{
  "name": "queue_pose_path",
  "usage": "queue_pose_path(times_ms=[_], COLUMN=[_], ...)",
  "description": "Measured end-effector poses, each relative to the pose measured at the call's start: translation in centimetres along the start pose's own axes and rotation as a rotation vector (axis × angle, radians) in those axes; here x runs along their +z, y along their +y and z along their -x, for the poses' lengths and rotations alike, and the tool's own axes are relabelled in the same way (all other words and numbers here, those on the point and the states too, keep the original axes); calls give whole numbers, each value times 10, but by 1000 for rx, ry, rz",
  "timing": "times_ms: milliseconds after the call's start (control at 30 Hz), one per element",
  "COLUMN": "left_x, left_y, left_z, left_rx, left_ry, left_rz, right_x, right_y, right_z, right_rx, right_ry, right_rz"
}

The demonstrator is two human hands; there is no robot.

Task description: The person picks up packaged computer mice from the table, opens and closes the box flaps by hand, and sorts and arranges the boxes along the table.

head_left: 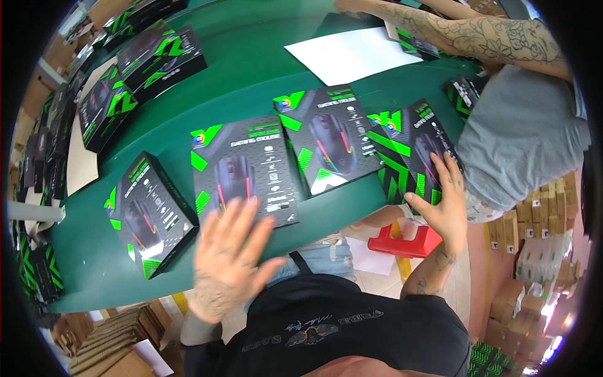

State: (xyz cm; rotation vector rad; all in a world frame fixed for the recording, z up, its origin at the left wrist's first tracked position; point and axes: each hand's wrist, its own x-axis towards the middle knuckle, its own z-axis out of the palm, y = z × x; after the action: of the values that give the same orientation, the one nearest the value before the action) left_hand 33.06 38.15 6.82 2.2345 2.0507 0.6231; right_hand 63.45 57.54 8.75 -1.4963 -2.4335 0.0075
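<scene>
Both hands are open: the left hand [229,254] hovers spread over the near edge of a black-and-green mouse box [244,171], and the right hand [445,204] lies flat on the rightmost box [411,147]. On a green table [245,63], four boxes lie face-up in a row, long axes running near to far. A co-worker's tattooed arm [477,34] crosses far right, beside a white sheet [352,53].
</scene>
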Motion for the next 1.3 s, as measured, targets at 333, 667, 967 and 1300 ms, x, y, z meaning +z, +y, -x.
queue_pose_path(times_ms=[333, 667, 967, 1300], left_x=[99, 63, 50, 62], left_y=[33, 20, 16, 20], left_z=[-109, -83, -68, 9], left_rx=[8, -63, -107, -208], left_ry=[3, 82, 287, 413], left_rz=[-169, -114, -92, -55], right_x=[33, 94, 94, 113], right_y=[11, 50, -26, -51], right_z=[-23, -39, -51, -36], right_rx=[113, -173, -246, -153], right_ry=[175, 571, 510, -281], right_rz=[-88, -348, -470, -1067])
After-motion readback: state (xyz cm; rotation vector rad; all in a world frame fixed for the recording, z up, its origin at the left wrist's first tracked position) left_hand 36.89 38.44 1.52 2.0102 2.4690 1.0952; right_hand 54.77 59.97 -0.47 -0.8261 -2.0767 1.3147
